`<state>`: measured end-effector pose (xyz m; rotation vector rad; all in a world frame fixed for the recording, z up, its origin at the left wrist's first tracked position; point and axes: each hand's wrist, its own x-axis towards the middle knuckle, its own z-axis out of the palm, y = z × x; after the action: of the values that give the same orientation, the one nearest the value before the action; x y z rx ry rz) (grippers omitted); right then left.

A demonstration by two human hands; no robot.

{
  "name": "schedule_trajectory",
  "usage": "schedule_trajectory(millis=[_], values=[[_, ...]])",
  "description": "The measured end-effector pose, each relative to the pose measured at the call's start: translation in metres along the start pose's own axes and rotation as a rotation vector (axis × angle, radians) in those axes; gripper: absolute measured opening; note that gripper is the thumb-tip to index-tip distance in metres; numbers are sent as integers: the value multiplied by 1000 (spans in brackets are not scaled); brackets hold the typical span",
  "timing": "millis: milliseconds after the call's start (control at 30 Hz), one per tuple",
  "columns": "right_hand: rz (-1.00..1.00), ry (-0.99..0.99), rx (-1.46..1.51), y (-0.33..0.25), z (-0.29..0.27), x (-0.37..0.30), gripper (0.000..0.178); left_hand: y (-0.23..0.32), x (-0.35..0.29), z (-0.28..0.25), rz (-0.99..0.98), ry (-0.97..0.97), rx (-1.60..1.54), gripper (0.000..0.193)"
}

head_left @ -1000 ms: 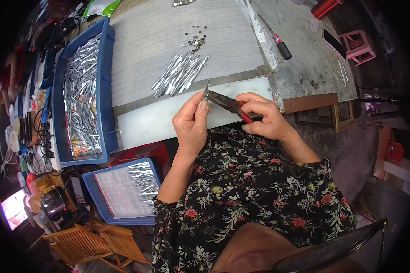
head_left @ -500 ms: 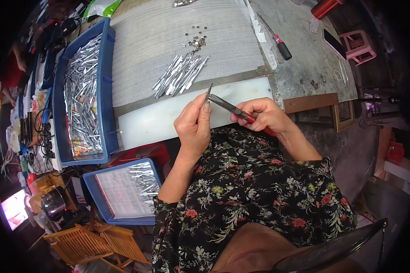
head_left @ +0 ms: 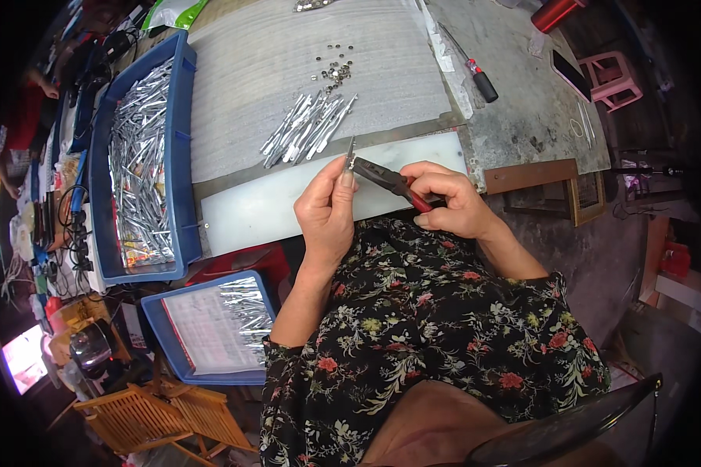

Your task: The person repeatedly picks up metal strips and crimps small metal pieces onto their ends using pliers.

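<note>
My left hand [head_left: 327, 198] pinches a slim metal piece [head_left: 351, 148] between thumb and fingers, its tip pointing up and away from me. In my right hand [head_left: 448, 201] is a pair of red-handled pliers [head_left: 393, 181], with the dark jaws right at the metal piece near my left thumb; whether they grip it I cannot tell. Just beyond my hands a bunch of similar silvery metal pieces [head_left: 308, 128] lies on the foam sheet. Past them are several small round metal parts [head_left: 336, 74]. A white board [head_left: 249, 208] lies under my hands along the table's near edge.
At left stands a long blue bin [head_left: 183, 156] heaped with metal pieces. A smaller blue tray [head_left: 171, 342] below it holds more on white paper. A screwdriver [head_left: 483, 82] and a phone [head_left: 571, 75] lie at right, near a pink stool [head_left: 614, 78]. Another person's hand [head_left: 48, 88] shows far left.
Both hands have shifted slightly, the metal piece moving a little left. The pliers have turned and their jaws sit closer to my left thumb. My right fingers have changed position on the handles.
</note>
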<state>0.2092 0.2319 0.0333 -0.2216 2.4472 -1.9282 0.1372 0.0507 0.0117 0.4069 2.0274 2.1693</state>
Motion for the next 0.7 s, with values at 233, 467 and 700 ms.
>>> schedule_trajectory(millis=[233,467,700], values=[[-19,22,-68,0,2,1,21,-2,0,-1,35,-51,42,24],[-6,-19,-66,-4,0,3,17,-1,0,0,40,-38,42,24],[231,-92,546,12,0,4,14,-1,3,0,380,19,322,22]])
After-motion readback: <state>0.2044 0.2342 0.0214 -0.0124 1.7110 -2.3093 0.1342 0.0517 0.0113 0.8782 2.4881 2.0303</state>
